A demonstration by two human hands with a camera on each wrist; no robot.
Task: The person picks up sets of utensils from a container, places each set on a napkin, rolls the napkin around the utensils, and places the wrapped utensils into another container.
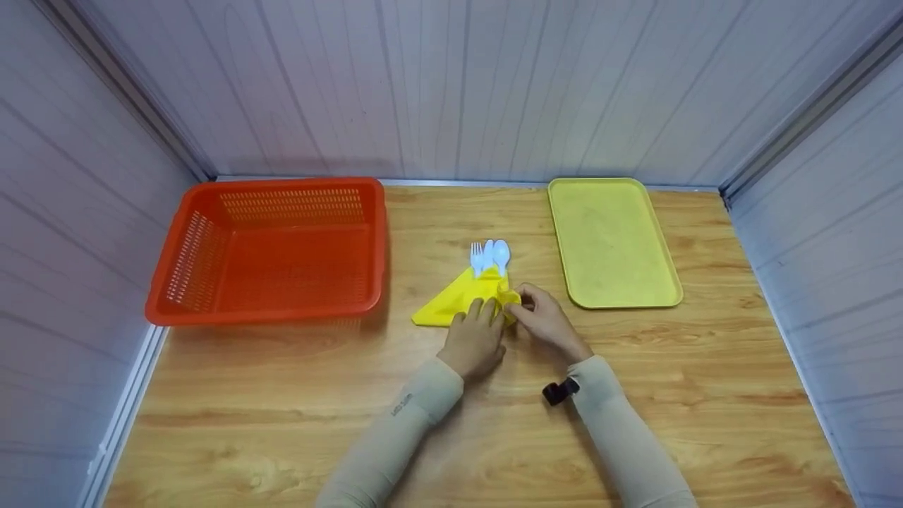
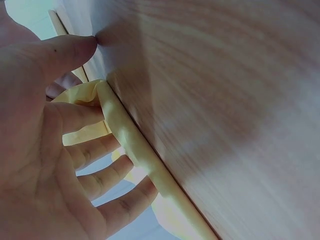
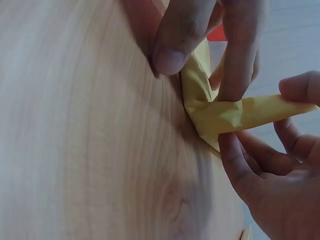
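A red basket [image 1: 264,314] sits near 10 o'clock from the yellow napkin [image 1: 448,303]. The napkin's left point lies flat, maybe left to fold. The left hand [image 1: 476,339] presses on it, fingers apart. A pale fork [image 1: 477,255], knife [image 1: 489,255] and spoon [image 1: 501,254] poke out at 12. The right hand [image 1: 547,317] pinches the right flap, so folding looks part done. A yellow tray [image 1: 614,240] lies at 2. Pale walls [image 1: 458,92] edge the wooden worktop [image 1: 494,451].

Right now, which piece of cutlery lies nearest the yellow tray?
The spoon, rightmost of the three; the knife lies in the middle, the fork farthest from the tray.
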